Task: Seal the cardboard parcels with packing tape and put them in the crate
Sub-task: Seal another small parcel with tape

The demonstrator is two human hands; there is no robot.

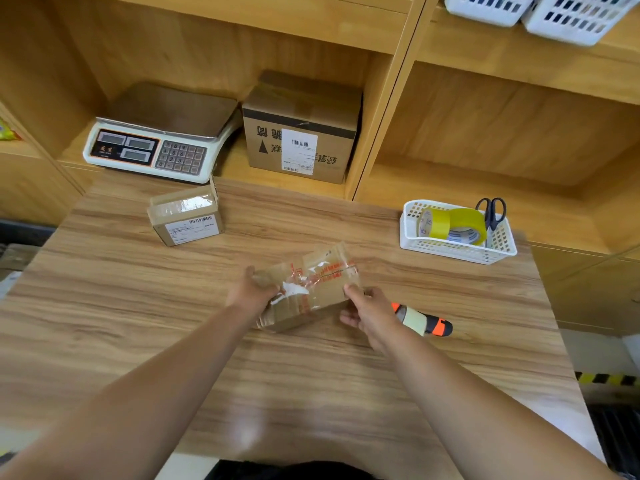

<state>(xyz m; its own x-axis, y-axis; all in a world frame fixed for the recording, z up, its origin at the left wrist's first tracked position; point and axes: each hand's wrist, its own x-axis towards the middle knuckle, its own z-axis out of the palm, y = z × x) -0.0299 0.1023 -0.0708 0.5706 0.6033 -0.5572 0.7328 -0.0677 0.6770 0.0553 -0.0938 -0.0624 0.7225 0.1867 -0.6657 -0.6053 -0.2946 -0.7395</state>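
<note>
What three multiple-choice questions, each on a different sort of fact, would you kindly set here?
1. Where are the black-handled scissors? A in the white plastic basket; B on the floor; C in a drawer.
2. The packing tape in that basket is: A red; B yellow; C black.
3. The small taped brown cardboard parcel at centre is: A lying untouched; B on the floor; C held by left grip and right grip.
Answers: A, handles rise from its corner; B, its band is yellow; C, a grip holds each end.
</note>
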